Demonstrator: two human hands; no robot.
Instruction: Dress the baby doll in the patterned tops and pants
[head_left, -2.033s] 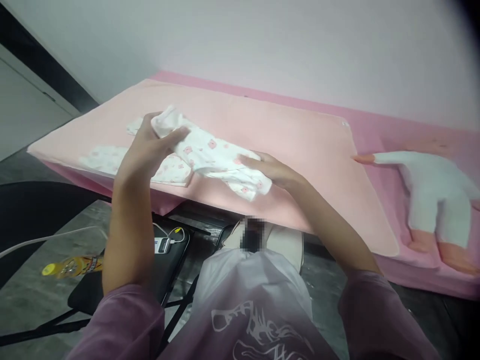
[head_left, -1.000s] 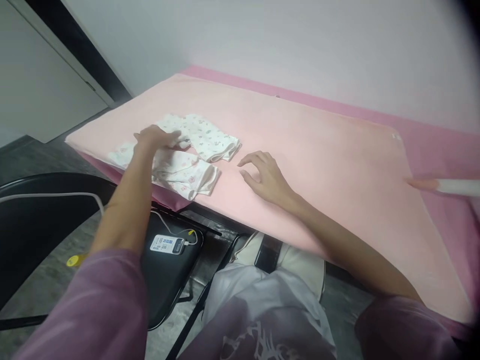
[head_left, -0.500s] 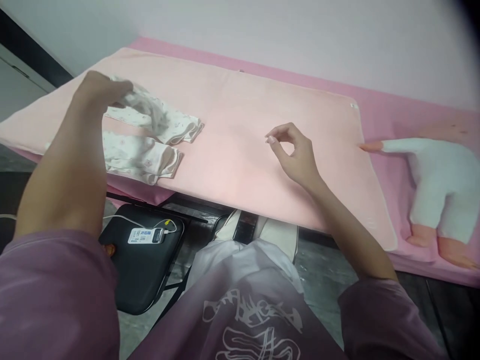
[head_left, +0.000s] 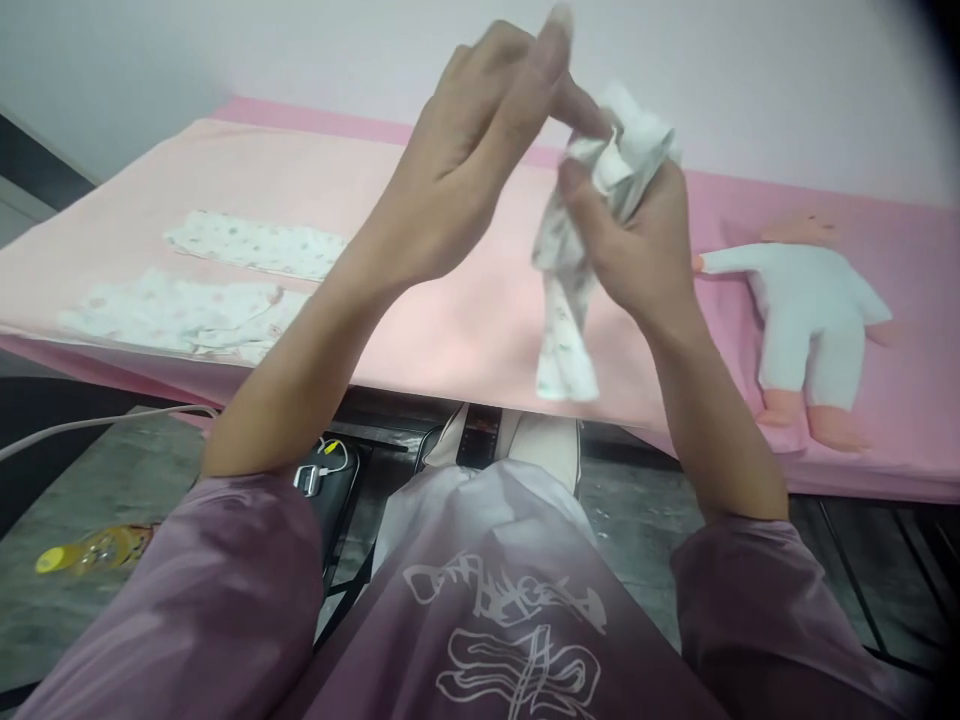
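Note:
Both hands are raised in front of me over the pink mat (head_left: 450,330). My right hand (head_left: 637,240) is closed around the bunched top of a small white printed baby garment (head_left: 570,290), which hangs down from it. My left hand (head_left: 480,130) pinches the same garment's top with thumb and fingertips. Two more folded baby garments lie flat on the mat at the left, one printed piece (head_left: 255,245) farther back and one (head_left: 180,315) nearer the mat's front edge.
A baby doll in a white suit (head_left: 802,320) lies on the darker pink bedding at the right. Below the mat's edge sit a black chair with a power bank (head_left: 307,480) and cable, and a yellow bottle (head_left: 82,550) on the grey floor.
My left hand lifted one garment from the pile at the left and brought it up to the middle. My right hand rose from the mat and closed on it.

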